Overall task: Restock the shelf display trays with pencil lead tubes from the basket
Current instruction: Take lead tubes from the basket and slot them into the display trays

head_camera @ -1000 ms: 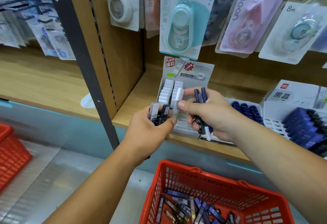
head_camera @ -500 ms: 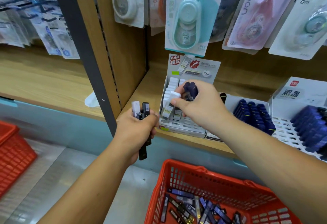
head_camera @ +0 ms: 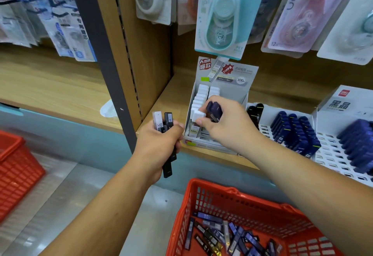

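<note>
Nearest the person, a red basket (head_camera: pixel 242 192) sits low in view. A loose heap of pencil lead tubes (head_camera: pixel 222 233) lies on its floor, mostly dark blue and black and crossing one another at all angles.

Above the basket's far left corner, the left hand (head_camera: pixel 159 144) is closed in a fist round a small bundle of tubes held upright. A white-capped tube marked HB (head_camera: pixel 158 121) and a black tube (head_camera: pixel 168 118) stick out of the top, and a black end pokes out below the fist. This hand hangs just in front of the wooden shelf (head_camera: pixel 167 104), at its front edge beside the dark upright post (head_camera: pixel 105 63).

The right hand (head_camera: pixel 226 124) reaches over the front of the grey display tray (head_camera: pixel 238 96), which stands at the shelf's front edge. Its thumb and forefinger pinch the cap of a white tube (head_camera: pixel 198 115) at the front of the tray's left row. The tube's lower end is down inside the tray, but whether it is fully seated cannot be told. The other fingers curl round some dark blue tubes (head_camera: pixel 214 108).

Behind the pinched tube, two rows of white caps (head_camera: pixel 202 94) run toward the tray's back card. To the right along the shelf, a white slotted tray (head_camera: pixel 268 130) holds navy tubes (head_camera: pixel 290 128), and a further tray (head_camera: pixel 333 154) holds more.

Correction tape packs (head_camera: pixel 222 17) hang above at the back, and a second red basket (head_camera: pixel 16 164) sits at the far left.
</note>
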